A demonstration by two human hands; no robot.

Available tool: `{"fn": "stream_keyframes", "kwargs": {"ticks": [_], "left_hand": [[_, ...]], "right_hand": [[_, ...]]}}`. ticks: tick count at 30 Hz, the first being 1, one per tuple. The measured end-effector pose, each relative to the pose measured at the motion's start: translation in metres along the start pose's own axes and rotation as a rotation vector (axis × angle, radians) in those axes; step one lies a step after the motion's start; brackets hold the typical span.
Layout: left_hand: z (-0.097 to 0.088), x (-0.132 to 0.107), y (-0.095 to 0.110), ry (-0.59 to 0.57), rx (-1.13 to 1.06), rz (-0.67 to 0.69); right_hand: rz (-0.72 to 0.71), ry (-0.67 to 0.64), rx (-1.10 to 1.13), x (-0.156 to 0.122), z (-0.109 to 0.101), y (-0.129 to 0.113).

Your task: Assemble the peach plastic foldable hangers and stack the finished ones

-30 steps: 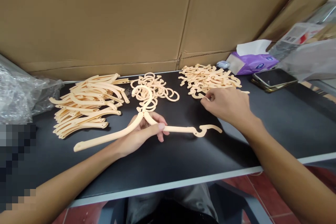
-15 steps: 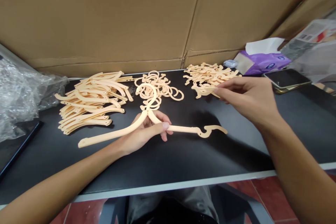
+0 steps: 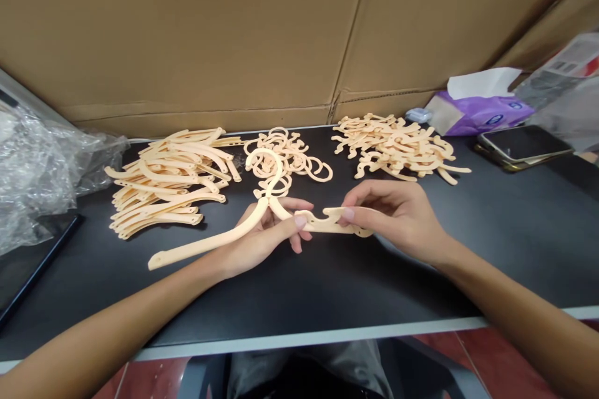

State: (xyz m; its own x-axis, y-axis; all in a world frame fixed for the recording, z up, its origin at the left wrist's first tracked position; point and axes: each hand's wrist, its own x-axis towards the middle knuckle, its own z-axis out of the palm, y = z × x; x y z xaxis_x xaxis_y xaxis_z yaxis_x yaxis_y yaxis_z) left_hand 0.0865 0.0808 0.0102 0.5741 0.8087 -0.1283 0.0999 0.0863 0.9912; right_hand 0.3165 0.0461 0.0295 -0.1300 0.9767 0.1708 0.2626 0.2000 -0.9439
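My left hand is closed round the middle of a peach plastic hanger, where its round hook joins the two arms. The hanger's left arm lies out across the black table. My right hand pinches a small notched peach clip piece and holds it against the hanger's right arm, close to my left thumb. Both hands rest low over the table's middle.
Three peach heaps lie along the back: curved arms at left, round hooks in the middle, small clip pieces at right. Cardboard walls the rear. Crumpled plastic bag at left; tissue pack and phone at right.
My right hand left the clip pile at the back right with a small piece and came down to the hanger's right arm. My left hand kept its hold on the hanger.
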Motion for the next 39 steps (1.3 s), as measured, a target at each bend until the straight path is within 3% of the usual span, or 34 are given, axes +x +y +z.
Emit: {"fn": "stream_keyframes", "kwargs": {"ticks": [9, 15, 22, 26, 30, 32, 39], "left_hand": [[-0.002, 0.001, 0.001, -0.019, 0.001, 0.066], [-0.004, 0.001, -0.001, -0.031, 0.036, 0.074], [-0.003, -0.001, -0.001, -0.111, -0.064, 0.007], [-0.004, -0.001, 0.0, -0.152, -0.12, -0.036], [-0.004, -0.001, 0.003, -0.168, -0.128, -0.072], [-0.005, -0.002, 0.003, -0.178, -0.118, -0.066], [-0.005, 0.0, 0.005, -0.13, -0.113, -0.071]], "right_hand": [[-0.103, -0.165, -0.036, -0.004, 0.004, 0.002], [-0.313, -0.224, -0.094, -0.005, 0.009, 0.009], [-0.285, -0.323, -0.087, -0.005, 0.017, 0.01], [-0.194, -0.263, -0.137, -0.005, 0.019, 0.006], [-0.12, -0.283, -0.188, -0.007, 0.02, 0.005], [-0.156, -0.219, -0.239, -0.008, 0.02, 0.007], [-0.24, 0.206, -0.341, -0.003, 0.014, 0.017]]}}
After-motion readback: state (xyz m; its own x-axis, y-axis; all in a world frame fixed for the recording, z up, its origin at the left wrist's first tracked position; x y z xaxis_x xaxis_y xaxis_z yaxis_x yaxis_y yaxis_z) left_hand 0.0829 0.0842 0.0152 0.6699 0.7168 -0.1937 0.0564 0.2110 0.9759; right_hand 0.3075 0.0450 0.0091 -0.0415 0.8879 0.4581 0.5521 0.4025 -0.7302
